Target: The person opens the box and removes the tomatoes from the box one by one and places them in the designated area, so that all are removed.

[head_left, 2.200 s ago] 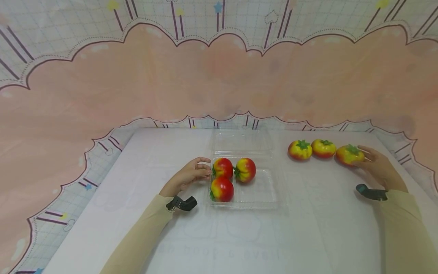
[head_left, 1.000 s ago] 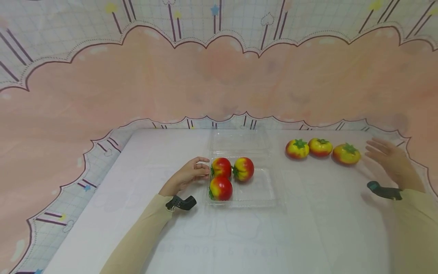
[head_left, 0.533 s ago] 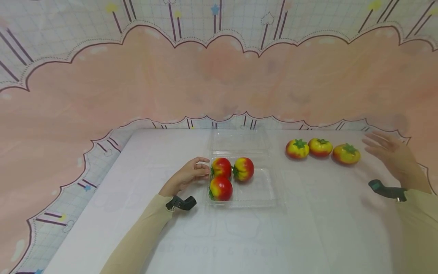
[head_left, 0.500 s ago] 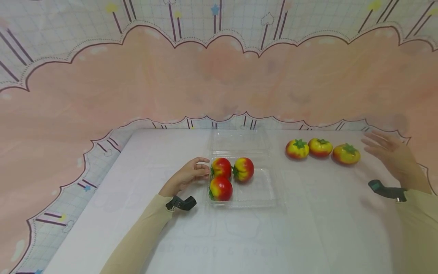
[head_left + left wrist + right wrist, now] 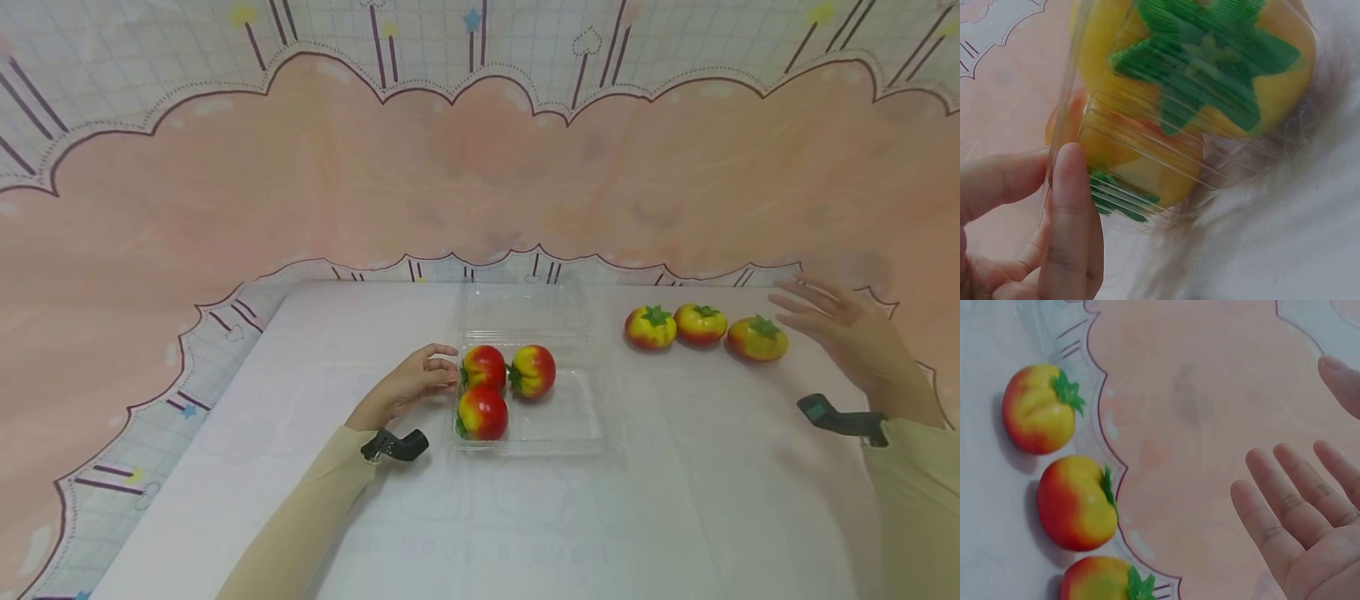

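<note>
My left hand (image 5: 412, 382) pinches the left rim of a clear plastic box (image 5: 573, 408), the rim lying between thumb and finger in the left wrist view. Inside the box sit three red-and-yellow tomatoes with green star-shaped tops: one (image 5: 483, 368) at the back left, one (image 5: 483, 412) in front of it, one (image 5: 533, 372) to the right. Over the table's right side, my right hand (image 5: 847, 333) hovers with spread fingers, holding nothing. Just left of it a tomato (image 5: 757, 339) ends a row with two others, the middle one (image 5: 701, 324) and the left one (image 5: 650, 327).
The box's clear lid (image 5: 525, 310) is folded back behind it. A white cloth covers the table (image 5: 465, 517). Behind stands a pink patterned curtain (image 5: 450, 183). Each wrist wears a dark camera band, seen on the left (image 5: 395, 446) and right (image 5: 840, 417).
Earlier my right hand was at the rightmost tomato; it let go and drew back right, and now has shifted slightly left, above and beside it. The left hand has stayed at the box.
</note>
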Demonstrator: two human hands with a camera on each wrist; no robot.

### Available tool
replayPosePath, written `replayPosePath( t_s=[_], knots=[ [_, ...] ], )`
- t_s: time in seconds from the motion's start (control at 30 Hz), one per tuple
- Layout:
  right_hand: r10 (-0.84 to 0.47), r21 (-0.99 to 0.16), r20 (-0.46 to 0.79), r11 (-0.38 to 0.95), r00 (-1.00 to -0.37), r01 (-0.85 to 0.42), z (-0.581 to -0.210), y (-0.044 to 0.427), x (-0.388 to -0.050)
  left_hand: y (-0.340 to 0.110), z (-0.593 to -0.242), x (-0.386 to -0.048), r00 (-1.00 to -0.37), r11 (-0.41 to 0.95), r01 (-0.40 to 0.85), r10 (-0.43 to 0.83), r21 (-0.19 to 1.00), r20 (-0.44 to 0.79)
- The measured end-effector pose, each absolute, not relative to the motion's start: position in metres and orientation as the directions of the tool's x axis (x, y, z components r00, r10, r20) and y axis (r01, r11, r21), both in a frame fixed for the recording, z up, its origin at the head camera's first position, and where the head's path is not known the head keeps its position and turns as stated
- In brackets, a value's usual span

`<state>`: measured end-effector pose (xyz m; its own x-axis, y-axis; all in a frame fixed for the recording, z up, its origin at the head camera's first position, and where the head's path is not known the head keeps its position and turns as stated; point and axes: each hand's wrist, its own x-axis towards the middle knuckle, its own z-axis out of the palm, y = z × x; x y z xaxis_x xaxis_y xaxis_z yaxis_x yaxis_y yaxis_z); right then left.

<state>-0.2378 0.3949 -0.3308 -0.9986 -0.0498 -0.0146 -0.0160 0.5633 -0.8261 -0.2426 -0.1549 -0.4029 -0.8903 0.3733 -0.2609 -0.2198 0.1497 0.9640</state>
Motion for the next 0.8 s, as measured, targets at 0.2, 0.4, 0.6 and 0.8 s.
replayPosePath(
  t_s=[0.2,0.4,0.6,0.8],
  knots=[
    [-0.135,-0.830,0.028,0.549,-0.990,-0.098,-0.320,0.378,-0.235,-0.155,-0.401,-0.242,-0.889,0.157,-0.219,0.373,0.963,-0.263],
    [-0.187,-0.826,0.036,0.547,-0.982,-0.134,-0.311,0.361,-0.233,-0.155,-0.401,-0.241,-0.889,0.165,-0.220,0.371,0.961,-0.267],
    [-0.284,-0.817,0.085,0.529,-0.955,-0.230,-0.304,0.341,-0.235,-0.155,-0.404,-0.241,-0.889,0.172,-0.216,0.373,0.961,-0.267],
    [-0.397,-0.817,0.130,0.477,-0.908,-0.326,-0.294,0.321,-0.235,-0.155,-0.403,-0.242,-0.891,0.152,-0.217,0.372,0.964,-0.259]
  ],
)
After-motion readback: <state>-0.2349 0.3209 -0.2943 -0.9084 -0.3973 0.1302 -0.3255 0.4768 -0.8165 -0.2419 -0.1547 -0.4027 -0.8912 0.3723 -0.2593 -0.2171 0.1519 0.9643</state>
